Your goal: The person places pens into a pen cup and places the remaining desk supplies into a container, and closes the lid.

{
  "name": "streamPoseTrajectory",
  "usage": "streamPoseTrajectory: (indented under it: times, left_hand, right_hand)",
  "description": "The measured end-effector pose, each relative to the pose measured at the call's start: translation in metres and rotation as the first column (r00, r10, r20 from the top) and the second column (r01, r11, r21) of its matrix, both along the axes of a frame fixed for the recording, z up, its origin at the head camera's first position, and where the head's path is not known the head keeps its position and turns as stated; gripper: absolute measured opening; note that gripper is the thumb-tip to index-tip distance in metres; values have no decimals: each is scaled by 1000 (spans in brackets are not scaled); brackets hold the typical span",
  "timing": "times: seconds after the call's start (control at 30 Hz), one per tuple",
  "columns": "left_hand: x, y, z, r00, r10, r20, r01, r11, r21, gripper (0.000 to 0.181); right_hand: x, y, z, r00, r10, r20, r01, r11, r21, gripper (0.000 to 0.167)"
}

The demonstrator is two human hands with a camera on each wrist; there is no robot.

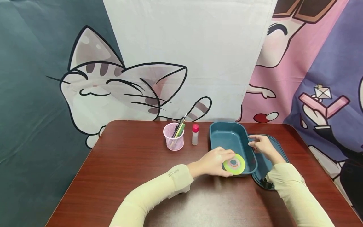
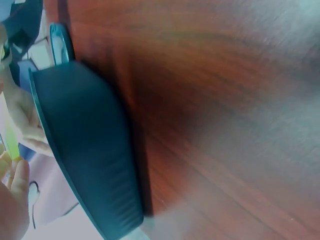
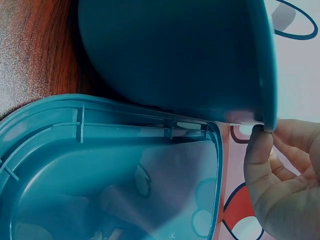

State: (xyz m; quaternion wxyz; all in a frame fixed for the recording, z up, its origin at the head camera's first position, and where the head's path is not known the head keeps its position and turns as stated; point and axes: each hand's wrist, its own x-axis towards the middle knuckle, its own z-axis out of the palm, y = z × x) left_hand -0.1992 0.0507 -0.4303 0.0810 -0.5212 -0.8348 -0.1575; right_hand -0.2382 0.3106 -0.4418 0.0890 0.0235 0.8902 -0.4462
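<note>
My left hand (image 1: 216, 161) holds a flat round yellow-green disc (image 1: 239, 165) with coloured rings at its middle, like a roll of tape. It is over the near end of an open teal box (image 1: 228, 138), and the disc's yellow-green edge shows at the far left of the left wrist view. My right hand (image 1: 263, 147) is at the box's right side. In the right wrist view, its thumb and a finger pinch the box rim (image 3: 270, 75). Beside the box lies a teal lid (image 1: 263, 164), partly hidden by my right arm.
Left of the box stand a glue stick (image 1: 195, 135) with a red cap and a pink mesh cup (image 1: 173, 143) of pens. A small black object (image 1: 266, 183) is at the lid's near end, half behind the sleeve. Printed cloths hang behind the brown table (image 1: 127, 170).
</note>
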Motion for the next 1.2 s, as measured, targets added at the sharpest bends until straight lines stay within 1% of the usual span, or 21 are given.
streamPoseTrajectory:
  times: [0.07, 0.17, 0.23, 0.3, 0.47, 0.67, 0.73, 0.9, 0.97, 1.0, 1.2]
  left_hand:
    - [-5, 1, 0, 1000, 18, 12, -19, 1000, 13, 65]
    - [-11, 4, 1, 996, 61, 58, -61, 998, 5, 64]
    - [-14, 5, 1, 991, 94, 96, -93, 996, -11, 64]
    - [-18, 7, -1, 986, 126, 111, -124, 992, -24, 63]
    - [-28, 12, -4, 978, 187, 90, -184, 982, -31, 63]
    - [-40, 16, -9, 962, 260, 86, -255, 965, -65, 62]
    - [-44, 18, -11, 954, 289, 82, -282, 955, -88, 61]
    - [-53, 23, -17, 922, 372, 104, -357, 924, -138, 63]
    - [-55, 25, -19, 913, 395, 101, -377, 913, -157, 63]
    - [-57, 26, -20, 910, 403, 95, -385, 908, -165, 62]
    - [-60, 32, -22, 906, 420, 44, -404, 892, -200, 57]
  right_hand:
    - [0, 0, 0, 1000, 0, 2, 0, 1000, 1, 46]
    - [0, 0, 0, 1000, 0, 7, 0, 1000, 4, 46]
    - [0, 0, 0, 1000, 2, 9, -3, 1000, 5, 46]
    - [0, 0, 1, 1000, 2, 9, -2, 1000, 5, 46]
    - [0, 0, 2, 1000, -2, 3, 2, 1000, 6, 45]
    - [0, 0, 1, 1000, -14, 7, 14, 1000, 14, 45]
    - [0, -1, 0, 1000, -17, 6, 17, 1000, 16, 45]
    - [0, -1, -1, 1000, -26, 13, 26, 1000, 18, 45]
    - [0, -1, -1, 999, -28, 15, 28, 999, 18, 46]
    - [0, -1, 0, 1000, -25, 14, 25, 1000, 17, 46]
    - [1, -2, 0, 1000, -17, 7, 17, 1000, 14, 46]
